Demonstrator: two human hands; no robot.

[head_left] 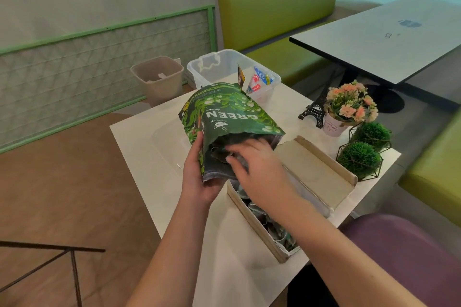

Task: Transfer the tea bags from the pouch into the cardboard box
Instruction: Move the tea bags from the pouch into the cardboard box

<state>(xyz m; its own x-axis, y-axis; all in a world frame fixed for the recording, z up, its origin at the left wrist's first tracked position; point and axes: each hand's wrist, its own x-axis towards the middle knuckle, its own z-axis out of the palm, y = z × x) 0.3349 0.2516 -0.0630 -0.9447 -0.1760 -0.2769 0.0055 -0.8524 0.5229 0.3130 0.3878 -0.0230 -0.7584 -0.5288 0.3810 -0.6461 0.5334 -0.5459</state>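
Head view. Your left hand (199, 179) gripped the green pouch (224, 122) by its left edge near the mouth, fingers and thumb curled round the foil, holding it tipped above the white table (139, 147) with the open mouth facing you. Your right hand (257, 169) reached into that mouth; the fingertips were blurred and hidden inside, so grasp cannot be told. The cardboard box (252, 219) lay just below and right of the pouch, lid (316, 172) folded back, with tea bags (279, 234) inside. Beyond the pouch stood a clear plastic bin (214, 67). Right of the pouch: a tower model (314, 109), a flower pot (346, 109), two green plant balls (359, 159).
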